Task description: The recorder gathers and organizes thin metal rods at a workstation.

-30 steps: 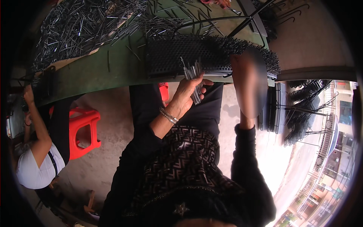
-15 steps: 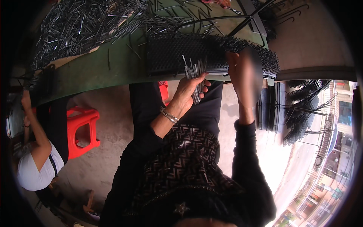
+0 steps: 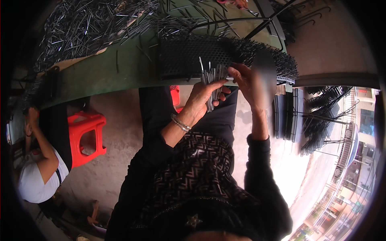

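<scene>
Metal rods [image 3: 208, 78] sit bunched in a worker's left hand [image 3: 199, 97], above the lap at the near edge of a green table [image 3: 120, 75]. The fingers wrap the bundle, thumb across it, upper ends fanned and uneven. The right hand [image 3: 245, 82] hangs just right of those ends, thumb and forefinger drawn together; a blur covers part of it, and whether they pinch a rod cannot be told. Just beyond lies a black panel [image 3: 189, 56], bare holes showing at left, dark bristles [image 3: 284, 62] crowding its right. A loose pile [image 3: 90, 32] spreads across the far left.

A light left grip would appear to serve best, firm enough to hold the bunch together, slack enough to free one rod. Evening the ends should make a single rod easier to pinch near its tip without dragging its neighbours. Holding the bundle close to the panel looks sensible.
</scene>
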A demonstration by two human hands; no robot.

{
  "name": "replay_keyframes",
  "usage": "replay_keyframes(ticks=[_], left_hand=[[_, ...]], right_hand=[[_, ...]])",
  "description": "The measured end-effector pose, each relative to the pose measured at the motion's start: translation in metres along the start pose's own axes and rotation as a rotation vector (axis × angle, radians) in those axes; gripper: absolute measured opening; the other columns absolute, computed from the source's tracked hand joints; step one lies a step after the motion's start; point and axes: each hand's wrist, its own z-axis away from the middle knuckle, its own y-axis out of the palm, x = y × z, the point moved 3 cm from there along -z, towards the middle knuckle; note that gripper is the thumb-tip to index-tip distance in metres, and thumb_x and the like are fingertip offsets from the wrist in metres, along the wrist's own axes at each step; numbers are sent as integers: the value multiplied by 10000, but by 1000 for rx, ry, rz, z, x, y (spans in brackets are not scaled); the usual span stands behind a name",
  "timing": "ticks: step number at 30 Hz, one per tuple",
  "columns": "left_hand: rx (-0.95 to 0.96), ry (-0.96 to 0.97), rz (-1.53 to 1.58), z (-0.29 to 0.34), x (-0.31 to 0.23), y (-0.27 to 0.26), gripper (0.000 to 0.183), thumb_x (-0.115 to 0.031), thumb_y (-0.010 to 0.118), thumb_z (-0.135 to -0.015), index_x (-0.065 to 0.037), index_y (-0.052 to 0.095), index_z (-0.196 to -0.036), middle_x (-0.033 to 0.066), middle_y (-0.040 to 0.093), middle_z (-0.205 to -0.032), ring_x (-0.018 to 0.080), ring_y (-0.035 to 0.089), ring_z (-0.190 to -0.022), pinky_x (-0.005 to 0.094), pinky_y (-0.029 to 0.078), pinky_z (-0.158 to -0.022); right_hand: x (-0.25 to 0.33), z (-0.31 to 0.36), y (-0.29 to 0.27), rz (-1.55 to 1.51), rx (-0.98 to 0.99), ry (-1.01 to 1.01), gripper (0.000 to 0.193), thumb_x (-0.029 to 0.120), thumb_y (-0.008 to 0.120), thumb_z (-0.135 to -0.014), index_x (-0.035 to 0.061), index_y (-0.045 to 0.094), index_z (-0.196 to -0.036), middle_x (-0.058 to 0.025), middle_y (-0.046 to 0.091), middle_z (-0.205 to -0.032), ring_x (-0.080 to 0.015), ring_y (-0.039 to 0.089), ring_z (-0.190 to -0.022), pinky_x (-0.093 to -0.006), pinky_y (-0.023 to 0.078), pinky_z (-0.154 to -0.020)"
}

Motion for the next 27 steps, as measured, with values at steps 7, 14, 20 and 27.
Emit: replay_keyframes(ticks=[7, 14, 20, 27], left_hand=[[-11, -33, -171, 9, -8, 3, 280, -287, 676, -885, -94, 679, -1088, 49, 718, -888, 97, 638, -674, 199, 363, -495], [26, -18, -226, 12, -11, 1, 289, -282, 677, -878, -97, 687, -1099, 59, 736, -936, 129, 703, -721, 199, 342, -466], [58, -34, -272, 12, -11, 1, 294, -270, 684, -875, -78, 684, -1097, 70, 742, -930, 150, 717, -745, 188, 348, -456], [57, 7, -239, 8, -9, -1, 317, -286, 693, -887, -49, 676, -1097, 104, 736, -954, 189, 730, -796, 196, 371, -421]], right_hand=[[0, 7, 2, -343, 343, 50, 214, 198, 644, -921, -10, 655, -871, -32, 621, -742, -68, 547, -695, -244, 422, -592], [10, 8, -3, -408, 261, 138, 231, 193, 618, -942, -35, 655, -930, -53, 646, -733, -107, 613, -675, -247, 505, -644], [8, 6, -9, -407, 332, 188, 206, 144, 610, -932, -56, 635, -972, -88, 663, -751, -148, 672, -699, -263, 551, -657], [11, 5, -9, -355, 334, 182, 144, 82, 586, -906, -54, 626, -925, -103, 667, -765, -175, 688, -707, -269, 552, -644]])
